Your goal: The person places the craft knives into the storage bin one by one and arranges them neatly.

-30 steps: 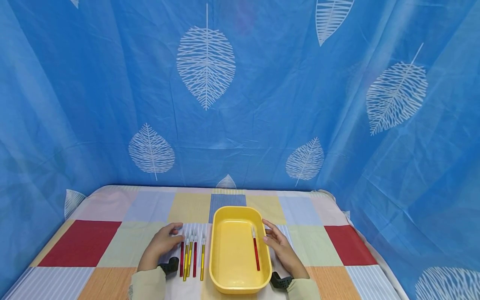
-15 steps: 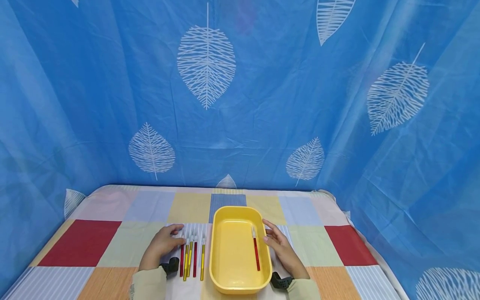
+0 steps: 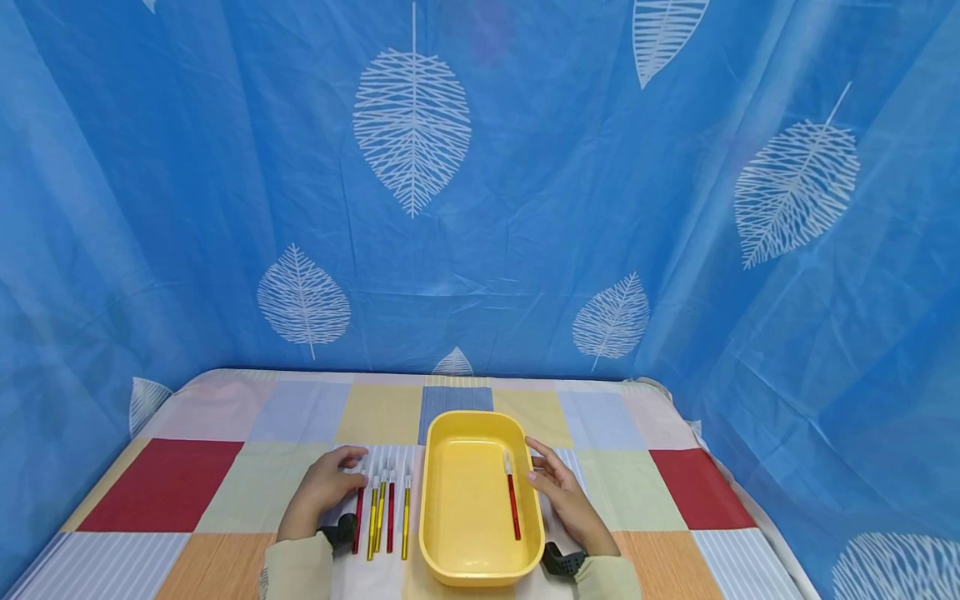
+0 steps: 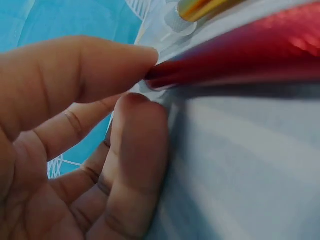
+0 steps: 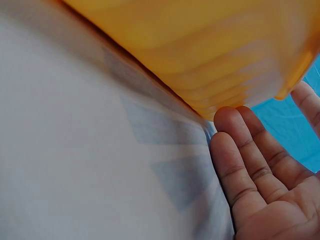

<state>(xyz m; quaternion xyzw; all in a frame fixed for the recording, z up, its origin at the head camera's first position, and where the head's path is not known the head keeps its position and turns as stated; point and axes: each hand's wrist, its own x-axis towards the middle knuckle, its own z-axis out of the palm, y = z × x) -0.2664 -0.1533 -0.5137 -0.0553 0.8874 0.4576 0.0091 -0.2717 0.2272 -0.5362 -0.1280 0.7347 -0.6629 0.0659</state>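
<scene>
Blue leaf-print curtain [image 3: 525, 208] is hanging behind the yellow tray [image 3: 465, 508]. Left of the tray, left hand [image 3: 322, 487] is pinching a red pen [image 3: 357, 523] near its clear end, four other pens [image 3: 390, 517] lying between. Right hand [image 3: 564, 493] is touching the tray's right side, fingers fairly straight; second red pen [image 3: 513, 504] is lying inside.

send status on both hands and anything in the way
Left hand pinches leftmost red tool by its clear end. Right hand touches yellow tray. Four more tools between that tool and tray.
</scene>
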